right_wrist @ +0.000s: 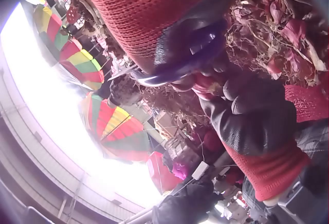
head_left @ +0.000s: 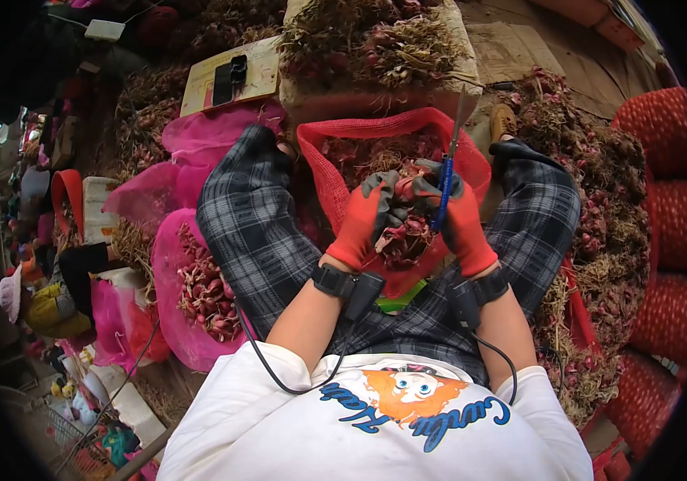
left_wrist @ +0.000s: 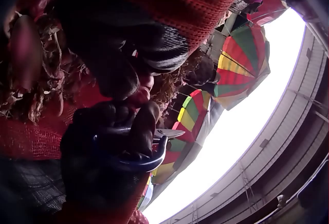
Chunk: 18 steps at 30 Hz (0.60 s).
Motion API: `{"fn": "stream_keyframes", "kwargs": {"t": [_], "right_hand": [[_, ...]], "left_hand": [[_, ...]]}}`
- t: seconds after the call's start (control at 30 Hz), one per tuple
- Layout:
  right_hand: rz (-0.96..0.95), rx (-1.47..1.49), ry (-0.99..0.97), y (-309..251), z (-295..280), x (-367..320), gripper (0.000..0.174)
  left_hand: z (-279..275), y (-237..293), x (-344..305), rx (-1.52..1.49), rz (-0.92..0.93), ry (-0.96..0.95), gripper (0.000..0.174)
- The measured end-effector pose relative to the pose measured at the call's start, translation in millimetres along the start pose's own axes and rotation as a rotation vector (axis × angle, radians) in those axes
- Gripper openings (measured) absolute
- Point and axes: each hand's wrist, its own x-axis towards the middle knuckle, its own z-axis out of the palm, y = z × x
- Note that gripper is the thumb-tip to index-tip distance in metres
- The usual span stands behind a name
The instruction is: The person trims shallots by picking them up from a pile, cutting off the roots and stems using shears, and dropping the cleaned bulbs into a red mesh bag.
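Note:
Both hands wear red gloves with dark grey palms and meet above a red mesh sack (head_left: 319,172) holding shallots with dry roots. The right hand (head_left: 459,215) has blue-handled scissors (head_left: 445,192) in its grip, blades pointing away from the body. Between the hands, the left hand (head_left: 369,216) holds shallots (head_left: 407,188), its fingertips close to the right hand's. In the left wrist view, the fingers of both hands meet at a pink shallot (left_wrist: 141,95). The right wrist view shows the left hand (right_wrist: 257,116) pinching shallots (right_wrist: 206,86) beside the scissors' blue handle (right_wrist: 180,62).
A pale block (head_left: 375,100) piled with dried shallots stands beyond the sack. Pink mesh bags (head_left: 169,321) lie at left, near a board (head_left: 199,84) bearing a phone. Loose shallots (head_left: 600,184) and full red sacks (head_left: 668,216) line the right side.

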Motion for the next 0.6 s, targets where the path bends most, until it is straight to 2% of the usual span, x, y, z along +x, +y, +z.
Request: {"fn": "stream_keyframes", "kwargs": {"t": [0.1, 0.2, 0.3, 0.4, 0.5, 0.6], "right_hand": [[0.038, 0.003, -0.005, 1.9, -5.5, -0.9, 0.035], [0.007, 0.037, 0.037, 11.1, -14.7, 4.1, 0.035], [0.006, 0.018, 0.089, 11.1, -17.1, 6.6, 0.034], [0.022, -0.079, 0.092, 2.6, -6.7, 3.1, 0.032], [-0.086, -0.22, 0.118, 14.5, -4.9, 7.7, 0.028], [-0.179, -0.336, 0.18, 31.0, -8.4, 14.3, 0.025]], "left_hand": [[1.2, -12.4, 3.1, 0.028, 0.247, 0.051, 0.029], [8.3, -6.3, -0.8, -0.054, 0.321, -0.041, 0.031], [-7.8, -10.0, 11.1, 0.467, 0.521, -0.222, 0.038], [-1.5, -3.2, -2.5, 0.368, 0.394, -0.223, 0.043], [-8.8, -31.4, 3.2, 0.377, 0.523, -0.029, 0.036], [-4.3, -31.7, 9.8, 0.255, 0.437, -0.099, 0.027]]}}
